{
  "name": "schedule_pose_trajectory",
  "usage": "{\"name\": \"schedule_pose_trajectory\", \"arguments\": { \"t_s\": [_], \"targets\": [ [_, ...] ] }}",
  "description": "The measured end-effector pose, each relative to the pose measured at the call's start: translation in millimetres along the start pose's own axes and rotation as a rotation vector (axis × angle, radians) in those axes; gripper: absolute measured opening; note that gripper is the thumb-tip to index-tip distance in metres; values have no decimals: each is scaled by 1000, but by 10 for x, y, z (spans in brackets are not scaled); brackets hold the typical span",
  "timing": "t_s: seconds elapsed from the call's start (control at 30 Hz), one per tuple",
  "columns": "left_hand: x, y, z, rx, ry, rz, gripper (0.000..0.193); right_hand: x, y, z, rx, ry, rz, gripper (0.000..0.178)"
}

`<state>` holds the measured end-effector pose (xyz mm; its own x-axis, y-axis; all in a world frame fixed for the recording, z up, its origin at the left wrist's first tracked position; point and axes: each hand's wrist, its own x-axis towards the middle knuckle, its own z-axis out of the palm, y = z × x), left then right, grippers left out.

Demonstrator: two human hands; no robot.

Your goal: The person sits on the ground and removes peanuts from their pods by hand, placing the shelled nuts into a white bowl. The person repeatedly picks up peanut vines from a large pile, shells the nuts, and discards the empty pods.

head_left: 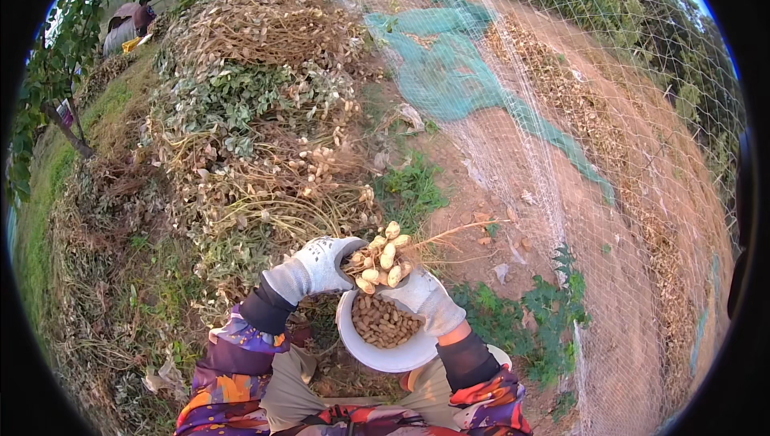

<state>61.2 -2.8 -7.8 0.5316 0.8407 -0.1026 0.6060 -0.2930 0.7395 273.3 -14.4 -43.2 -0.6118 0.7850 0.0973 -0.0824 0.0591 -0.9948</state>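
A cluster of peanuts (pixel 383 259), pale tan pods still on their roots, is held between my two gloved hands. My left hand (pixel 321 264), in a white and grey work glove, wraps round the cluster's left side. Against its lower right side is my right hand (pixel 423 300), in a matching glove, with its fingers curled at the pods and partly hidden. Thin root strands stick out to the right. Just below both hands stands a white bucket (pixel 407 356), partly filled with loose peanuts (pixel 383 322).
A long heap of dried peanut plants (pixel 265 35) stretches ahead on the left. White netting (pixel 634 195) hangs along the right, with green mesh (pixel 449 75) beyond it. Green weeds (pixel 537 316) grow right of the bucket. Another person (pixel 144 16) is at the far left.
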Motion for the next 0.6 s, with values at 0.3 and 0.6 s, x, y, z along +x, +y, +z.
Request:
{"name": "schedule_pose_trajectory", "arguments": {
  "t_s": [0.3,0.6],
  "targets": [
    [-94,-27,-90,221,231,138,60,-34,-13,-149,-73,-111,-37,59],
    [-131,166,-81,669,221,-35,57,86,119,41,255,-28,-1,40]
  ]
}}
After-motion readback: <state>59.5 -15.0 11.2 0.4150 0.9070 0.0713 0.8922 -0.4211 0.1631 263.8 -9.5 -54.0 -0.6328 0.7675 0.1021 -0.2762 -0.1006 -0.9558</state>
